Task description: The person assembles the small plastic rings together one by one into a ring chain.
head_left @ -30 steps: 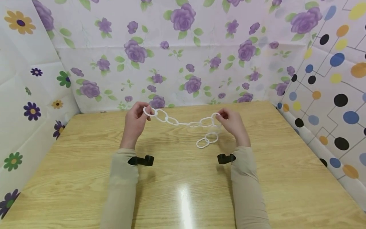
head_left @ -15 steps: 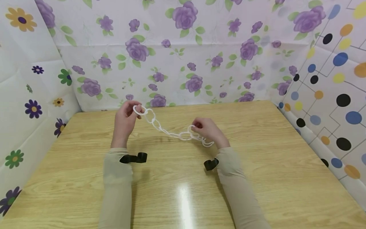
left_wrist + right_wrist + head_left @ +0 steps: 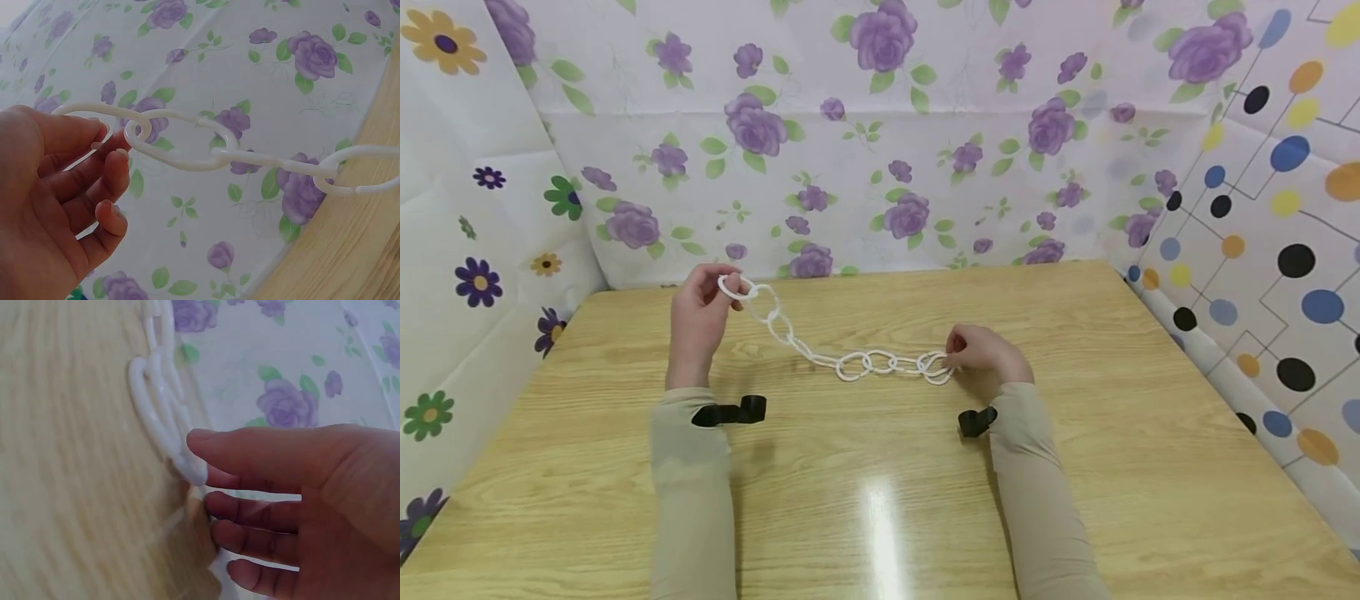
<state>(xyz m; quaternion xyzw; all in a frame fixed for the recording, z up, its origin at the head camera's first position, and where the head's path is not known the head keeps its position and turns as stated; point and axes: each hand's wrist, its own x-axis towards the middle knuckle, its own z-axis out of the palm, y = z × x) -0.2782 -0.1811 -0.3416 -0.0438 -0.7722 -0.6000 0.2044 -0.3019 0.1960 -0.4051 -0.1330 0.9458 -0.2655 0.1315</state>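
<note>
A chain of white plastic links runs between my two hands over the wooden table. My left hand holds it higher; in the left wrist view the end link lies between thumb and fingers, the other fingers loosely bent. From there the chain slopes down to the right, then runs nearly level. My right hand, lower, pinches the other end, where links overlap in a small bunch. In the right wrist view these bunched links meet the thumb tip, and the fingertips behind are partly hidden.
The wood-grain table fills the lower view. White cloth with purple flowers stands behind it; patterned sheets close off both sides. A black wrist mount sits on the left sleeve, another mount on the right.
My left hand has moved left with its end link. My right hand has gone left and down, then back right; the links that hung loose below it now lie bunched at its fingertips.
</note>
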